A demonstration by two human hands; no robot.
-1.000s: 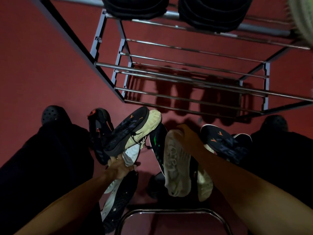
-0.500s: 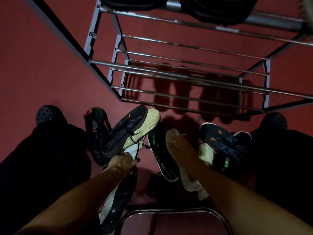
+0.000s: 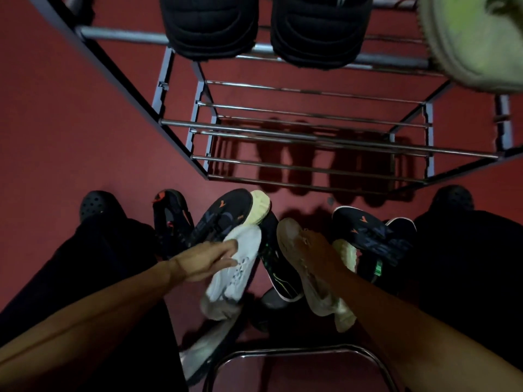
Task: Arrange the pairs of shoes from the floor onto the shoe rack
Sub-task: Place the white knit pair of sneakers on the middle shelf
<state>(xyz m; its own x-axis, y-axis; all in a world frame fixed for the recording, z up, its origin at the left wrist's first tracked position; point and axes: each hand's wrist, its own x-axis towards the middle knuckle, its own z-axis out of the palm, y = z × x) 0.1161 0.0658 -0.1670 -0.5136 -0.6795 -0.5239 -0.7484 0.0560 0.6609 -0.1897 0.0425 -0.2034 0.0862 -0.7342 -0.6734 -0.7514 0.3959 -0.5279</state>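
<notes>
My left hand (image 3: 208, 261) holds a white shoe (image 3: 240, 275) between fingers and thumb, lifted over the pile on the floor. My right hand (image 3: 317, 250) grips a worn beige shoe (image 3: 319, 295) by its upper. Beside them lie a navy shoe with orange marks and a cream sole (image 3: 226, 219), its mate (image 3: 370, 234) at the right, a black shoe with orange trim (image 3: 169, 219) and a black shoe with green trim (image 3: 273, 261). The metal shoe rack (image 3: 311, 138) stands ahead. Its top tier carries a pair of black shoes (image 3: 209, 26) and a pale shoe (image 3: 475, 41).
My feet in black clogs (image 3: 93, 205) stand on the red floor at either side of the pile. A chrome tube frame (image 3: 297, 353) curves just below the shoes. The rack's lower rails hold nothing.
My left hand has left the heel of the navy shoe and taken up the white shoe, which has risen out of the pile. My right hand keeps the beige shoe.
</notes>
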